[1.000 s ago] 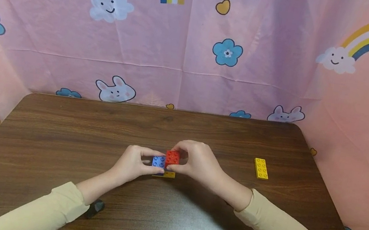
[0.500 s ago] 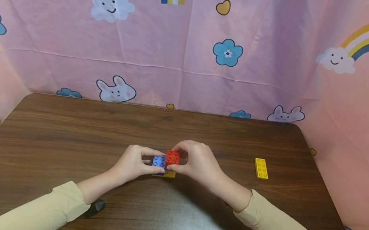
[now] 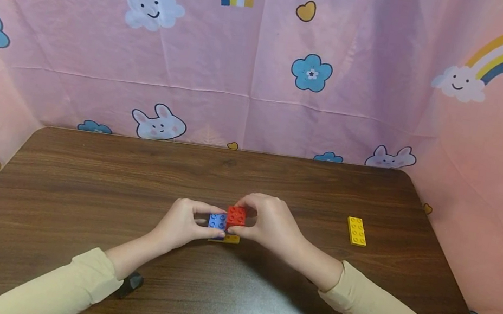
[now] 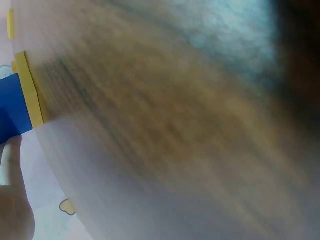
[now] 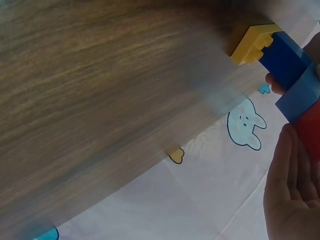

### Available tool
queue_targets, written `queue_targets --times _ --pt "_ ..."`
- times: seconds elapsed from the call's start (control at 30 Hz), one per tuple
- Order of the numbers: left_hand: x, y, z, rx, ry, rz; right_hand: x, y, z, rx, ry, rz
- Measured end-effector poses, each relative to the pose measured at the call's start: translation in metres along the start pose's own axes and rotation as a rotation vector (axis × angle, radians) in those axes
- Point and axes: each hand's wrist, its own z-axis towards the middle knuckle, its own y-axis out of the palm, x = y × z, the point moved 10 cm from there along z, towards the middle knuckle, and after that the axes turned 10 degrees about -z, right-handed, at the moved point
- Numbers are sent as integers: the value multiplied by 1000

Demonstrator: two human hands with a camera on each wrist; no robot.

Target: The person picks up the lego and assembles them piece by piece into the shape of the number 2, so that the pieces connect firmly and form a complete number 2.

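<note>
In the middle of the table is a small stack of toy building bricks. A yellow plate (image 3: pixel 232 239) lies at its bottom, studs showing at the right. On it stands a dark blue brick (image 5: pixel 285 60). A lighter blue piece (image 3: pixel 217 221) overhangs to the right above, with a red brick (image 3: pixel 236 217) on top at the right. My left hand (image 3: pixel 181 224) pinches the blue part between thumb and fingers. My right hand (image 3: pixel 268 223) pinches the red brick from the right. Whether red is fully pressed down cannot be told.
A second yellow plate (image 3: pixel 356 231) lies apart on the right of the brown table (image 3: pixel 130 176). A small dark object (image 3: pixel 129 285) is partly hidden beside the left sleeve. A pink patterned cloth (image 3: pixel 217 63) hangs behind and along both sides.
</note>
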Motion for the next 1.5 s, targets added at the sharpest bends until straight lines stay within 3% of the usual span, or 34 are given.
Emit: queue_targets --times 0.4,0.7,1.13,1.5 --pt "1 0 -1 -3 -4 2 -1 1 -2 -3 6 -10" --pt "1 -2 -1 -3 1 0 -6 3 2 -27 -67 -88" --pt "1 1 1 0 -3 -6 -1 0 -3 -103 -106 7" --pt "0 -1 1 -2 -26 -9 1 -2 -6 -89 -101 29"
